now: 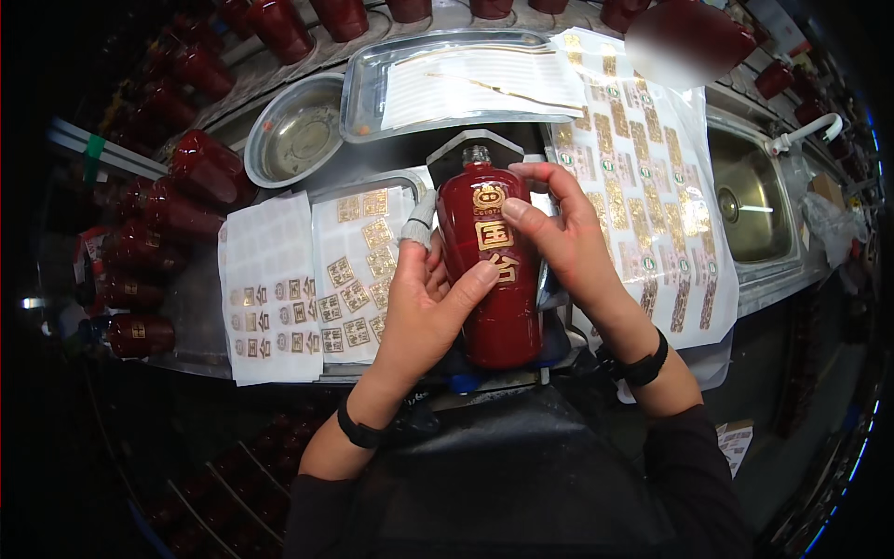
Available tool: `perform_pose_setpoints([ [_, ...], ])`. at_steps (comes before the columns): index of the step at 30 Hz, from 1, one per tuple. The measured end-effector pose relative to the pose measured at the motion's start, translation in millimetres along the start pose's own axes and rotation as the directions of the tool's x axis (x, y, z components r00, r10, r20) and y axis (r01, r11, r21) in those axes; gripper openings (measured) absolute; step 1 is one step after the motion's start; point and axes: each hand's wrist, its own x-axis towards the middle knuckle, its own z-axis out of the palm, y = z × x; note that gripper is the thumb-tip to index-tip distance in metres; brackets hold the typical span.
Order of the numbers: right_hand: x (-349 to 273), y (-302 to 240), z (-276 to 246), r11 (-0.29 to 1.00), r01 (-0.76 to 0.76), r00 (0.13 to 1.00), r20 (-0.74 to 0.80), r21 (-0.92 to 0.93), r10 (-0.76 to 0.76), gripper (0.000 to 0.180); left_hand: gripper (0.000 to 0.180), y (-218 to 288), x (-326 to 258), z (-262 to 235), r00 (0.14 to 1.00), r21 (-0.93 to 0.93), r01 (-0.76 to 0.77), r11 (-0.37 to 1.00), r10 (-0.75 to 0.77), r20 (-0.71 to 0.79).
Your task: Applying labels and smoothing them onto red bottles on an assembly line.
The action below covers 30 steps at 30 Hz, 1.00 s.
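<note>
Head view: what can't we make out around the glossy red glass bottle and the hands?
- Glossy red glass bottle: lower left side hidden by the left hand; the base is in shadow.
- Right hand: palm side faces away, so its contact is unseen.
- Round steel bowl: contents too small to tell.
- Red shape top right: blurred.

Round steel bowl and shallow tray at the back of the counter; sink at right; red bottles lined up left.

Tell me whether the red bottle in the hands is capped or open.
Open: the red bottle shows a bare glass neck with no cap, held between the left hand and right hand.
</note>
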Motion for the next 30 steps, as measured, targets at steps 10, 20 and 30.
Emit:
perform_pose_setpoints([
  [10, -0.7, 8.2, 2.4, 0.999, 0.012, 0.999, -0.037, 0.034, -0.011, 0.045, 0.07, -2.1, 0.2, 1.2, 1.0, 0.022, 0.006, 1.0, -0.006, -0.012],
  [20, 0.6, 8.8, 4.3, 0.999, 0.023, 0.999, -0.029, 0.037, -0.022, 0.045, 0.056, -4.5, -0.7, 0.1, 0.999, 0.065, 0.01, 0.998, -0.008, -0.04],
  [30, 2.7, 3.4, 0.4, 1.0, 0.012, 1.0, -0.02, -0.001, -0.012, 0.041, 0.066, -0.9, -0.5, 2.3, 0.999, 0.062, 0.015, 0.998, -0.013, -0.041],
])
